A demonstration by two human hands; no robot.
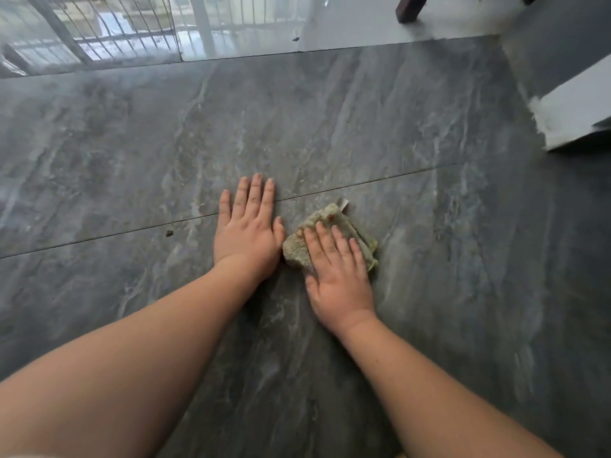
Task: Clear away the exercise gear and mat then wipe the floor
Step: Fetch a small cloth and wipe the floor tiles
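A folded greenish cloth (334,223) lies on the dark grey marbled floor (330,127) in the middle of the view. My right hand (337,276) presses flat on the cloth with straight fingers and covers its near half. My left hand (248,229) rests flat on the bare floor just left of the cloth, fingers straight and together. A small pale tag (344,203) sticks out at the cloth's far edge. No mat or exercise gear is in view.
A small dark crumb (169,233) lies on the floor to the left near a tile joint. A white ledge or step (572,114) stands at the right. A dark wooden furniture leg (410,8) is at the top. Metal railings (115,24) reflect in the glossy far floor.
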